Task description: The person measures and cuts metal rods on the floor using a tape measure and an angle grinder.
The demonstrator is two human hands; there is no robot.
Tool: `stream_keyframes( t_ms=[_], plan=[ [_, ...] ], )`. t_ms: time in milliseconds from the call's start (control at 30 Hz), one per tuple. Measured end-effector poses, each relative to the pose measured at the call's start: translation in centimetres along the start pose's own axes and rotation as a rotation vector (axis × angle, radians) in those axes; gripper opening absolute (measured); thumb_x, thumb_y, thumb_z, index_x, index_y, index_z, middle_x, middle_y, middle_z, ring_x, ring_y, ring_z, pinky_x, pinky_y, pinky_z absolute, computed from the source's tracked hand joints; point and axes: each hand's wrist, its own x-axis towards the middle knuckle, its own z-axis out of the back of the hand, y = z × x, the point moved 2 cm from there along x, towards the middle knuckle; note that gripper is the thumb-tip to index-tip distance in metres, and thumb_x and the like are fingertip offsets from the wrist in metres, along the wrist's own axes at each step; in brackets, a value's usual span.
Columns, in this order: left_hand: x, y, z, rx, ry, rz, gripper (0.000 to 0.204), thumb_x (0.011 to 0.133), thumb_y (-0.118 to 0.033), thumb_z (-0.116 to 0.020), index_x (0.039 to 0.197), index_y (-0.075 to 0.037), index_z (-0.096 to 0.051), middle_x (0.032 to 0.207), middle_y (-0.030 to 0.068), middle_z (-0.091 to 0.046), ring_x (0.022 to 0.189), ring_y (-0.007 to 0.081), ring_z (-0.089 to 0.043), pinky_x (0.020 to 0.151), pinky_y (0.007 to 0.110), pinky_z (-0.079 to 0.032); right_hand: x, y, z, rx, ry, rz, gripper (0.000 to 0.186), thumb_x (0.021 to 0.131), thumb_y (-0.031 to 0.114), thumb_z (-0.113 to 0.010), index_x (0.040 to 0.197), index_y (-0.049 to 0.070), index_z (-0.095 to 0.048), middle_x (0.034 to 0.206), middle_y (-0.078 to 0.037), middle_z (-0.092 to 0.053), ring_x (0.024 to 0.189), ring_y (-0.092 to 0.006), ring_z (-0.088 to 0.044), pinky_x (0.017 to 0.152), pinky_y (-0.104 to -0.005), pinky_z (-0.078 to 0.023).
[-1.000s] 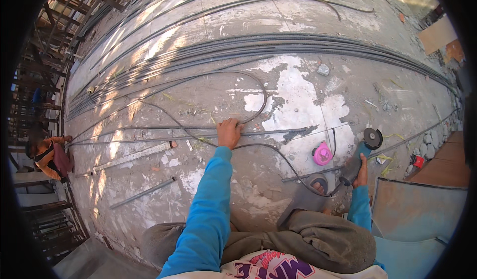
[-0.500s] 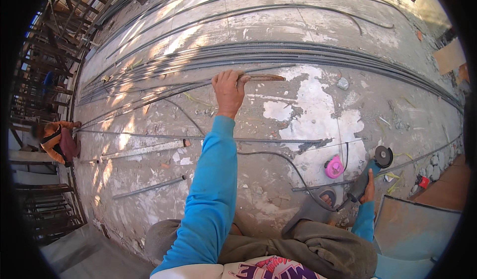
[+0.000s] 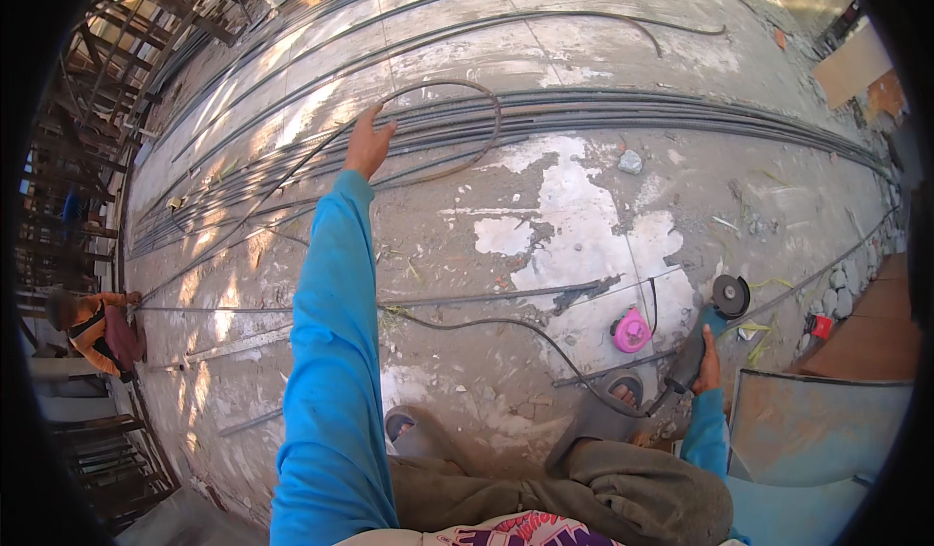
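My left hand (image 3: pixel 370 145) is stretched far out with its thumb apart from the fingers. Its fingertips are at a thin steel bar (image 3: pixel 440 83) whose end curves round in a wide loop; whether they touch it I cannot tell. My right hand (image 3: pixel 707 363) is wrapped around the body of an angle grinder (image 3: pixel 693 351), its disc (image 3: pixel 730 296) and guard facing up. A black power cord (image 3: pixel 516 322) runs from the grinder to the left over the floor. Next to it lies a pink tape measure (image 3: pixel 630 332). Another steel bar (image 3: pixel 486 296) lies across the floor before me.
A bundle of long steel bars (image 3: pixel 623 108) crosses the concrete floor. At the far left crouches another person (image 3: pixel 102 332) in an orange and dark top. Rubble (image 3: pixel 839 293) and metal sheets (image 3: pixel 817 429) are at the right. A stone (image 3: pixel 630 162) lies beyond the tape measure.
My left hand has moved left and away from me, and its closed grip on the bar's end has opened. The bar's looped end now shows beyond the hand. My right hand keeps the grinder.
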Motion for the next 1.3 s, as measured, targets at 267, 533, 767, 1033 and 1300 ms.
stream_keyframes(
  t_ms=[267,533,767,1033,1300],
  plan=[
    [-9.8,6.9,-0.7,0.074,0.126,0.117,0.039,0.089,-0.019,-0.066,0.123,-0.001,-0.06,0.123,0.0209,-0.061,0.113,0.0378,-0.057,0.098,0.044,-0.045,-1.0,-0.1,-1.2,-0.026,-0.016,0.012,0.046,0.088,0.05,-0.067,0.101,0.007,-0.06,0.08,-0.007,-0.062,0.067,-0.019,-0.062,0.062,-0.0336,-0.053],
    [-13.6,8.3,0.1,0.195,0.156,0.033,0.035,0.086,-0.017,-0.067,0.118,-0.002,-0.064,0.115,0.0192,-0.064,0.106,0.0356,-0.062,0.092,0.042,-0.049,-0.8,0.1,-0.2,0.067,0.0,0.029,0.045,0.088,0.049,-0.067,0.103,0.007,-0.059,0.08,-0.006,-0.062,0.068,-0.0191,-0.062,0.063,-0.0342,-0.053],
    [-14.4,13.9,6.4,0.177,0.337,0.124,0.035,0.087,-0.016,-0.067,0.117,0.0,-0.064,0.11,0.0169,-0.068,0.1,0.027,-0.065,0.089,0.038,-0.05,1.1,-1.3,-2.0,0.097,-0.05,0.039,0.051,0.084,0.054,-0.071,0.099,0.007,-0.059,0.079,-0.007,-0.063,0.066,-0.0205,-0.064,0.061,-0.0361,-0.056],
    [-16.4,10.2,7.0,0.191,0.456,0.208,0.039,0.085,-0.019,-0.07,0.118,0.002,-0.063,0.106,0.0185,-0.069,0.095,0.0278,-0.066,0.085,0.038,-0.052,-0.3,-0.1,-1.8,0.117,-0.116,0.065,0.057,0.082,0.052,-0.073,0.107,0.003,-0.061,0.086,-0.007,-0.064,0.071,-0.0198,-0.064,0.063,-0.0366,-0.055],
    [-23.9,6.5,2.8,0.37,0.758,0.056,0.044,0.078,-0.027,-0.078,0.114,-0.006,-0.065,0.117,0.0143,-0.063,0.109,0.0356,-0.06,0.095,0.043,-0.048,-1.9,-3.3,0.3,0.115,-0.067,0.113,0.059,0.082,0.053,-0.072,0.11,0.002,-0.06,0.088,-0.007,-0.064,0.072,-0.0187,-0.063,0.065,-0.0346,-0.054]
  ],
)
